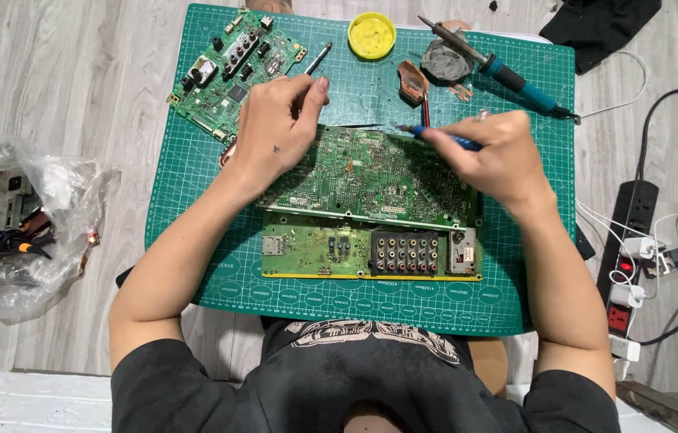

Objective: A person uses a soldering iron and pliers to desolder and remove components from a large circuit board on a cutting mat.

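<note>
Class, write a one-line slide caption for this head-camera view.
Left hand with a thin tool and right hand with a blue-handled tool work over a circuit board on a green mat.

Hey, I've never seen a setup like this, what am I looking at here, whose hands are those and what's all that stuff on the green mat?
This is one picture from a camera worn on a person's head, looking straight down at their own two bare hands. There is no machine.

They sit at a green cutting mat laid on a pale wooden floor. In the middle lies a large green circuit board, overlapping a second board with rows of round sockets.

The left hand holds a thin dark tool and rests on the large board. The right hand holds a blue-handled tool with its tip at the board's top edge.

Also on the mat: a smaller circuit board, a yellow round lid and a soldering iron. Off the mat are a plastic bag of parts and a power strip.
</note>
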